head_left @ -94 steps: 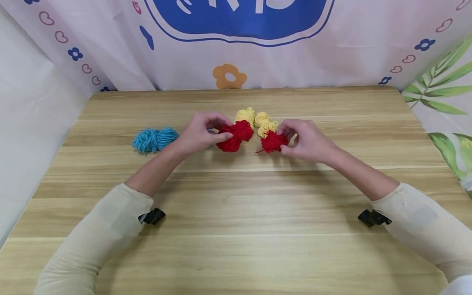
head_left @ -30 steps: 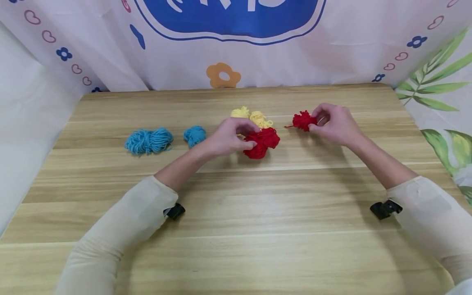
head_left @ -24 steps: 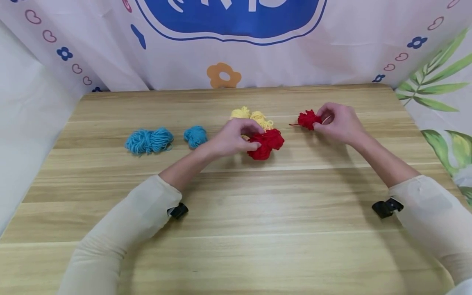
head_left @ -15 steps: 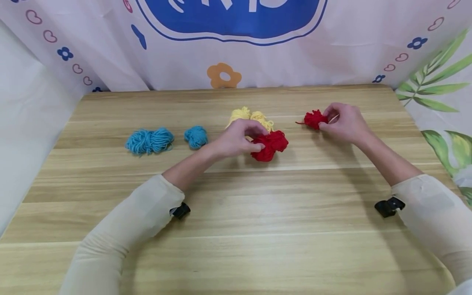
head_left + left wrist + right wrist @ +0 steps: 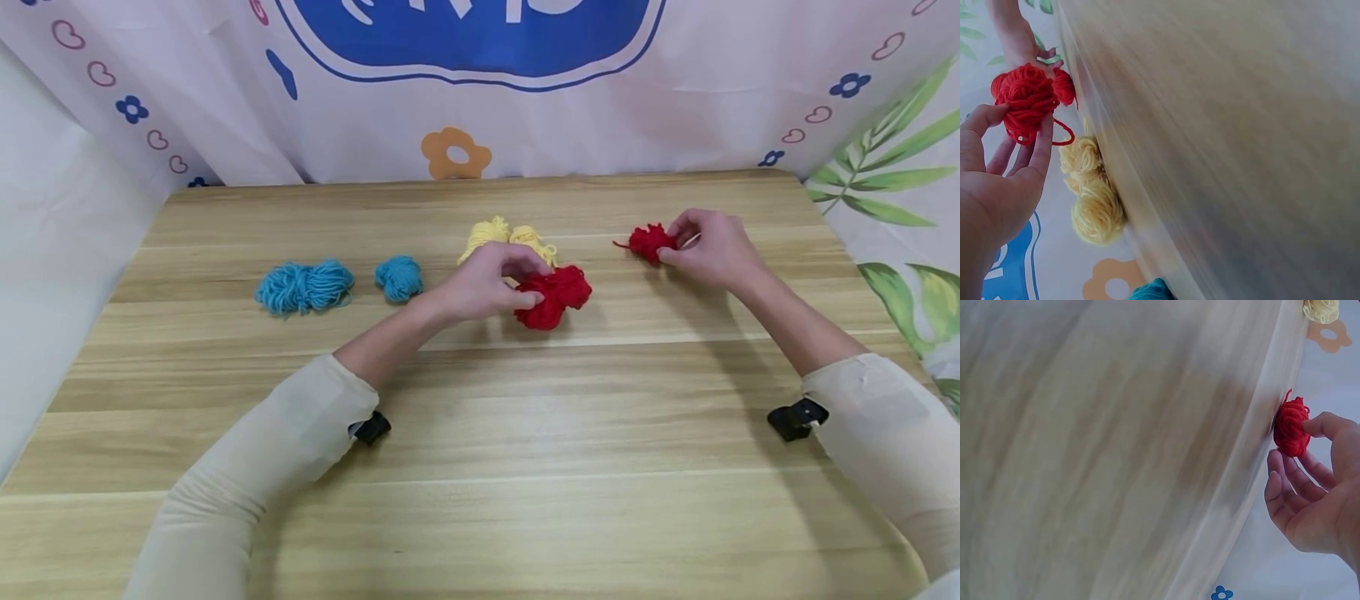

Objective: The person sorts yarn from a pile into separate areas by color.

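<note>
My left hand (image 5: 486,283) pinches a larger bundle of red yarn (image 5: 553,297) between thumb and fingers, in front of two yellow yarn bundles. The left wrist view shows this red bundle (image 5: 1025,100) lifted off the table, a loose strand hanging from it. Farther right, my right hand (image 5: 712,248) pinches a smaller bundle of red yarn (image 5: 651,243) with a short tail pointing left. In the right wrist view that small red bundle (image 5: 1292,428) is at the table surface, held by thumb and fingertips. My left hand partly hides the yellow yarn bundles (image 5: 487,234).
On the left lie a long blue yarn bundle (image 5: 303,287) and a smaller blue yarn bundle (image 5: 399,278). They rest on a wooden table (image 5: 480,467). A printed white curtain (image 5: 570,133) hangs behind the far edge.
My right hand has carried the small red bundle from beside the yellow yarn to the right. My left hand has shifted right with the larger red bundle, uncovering the smaller blue one.
</note>
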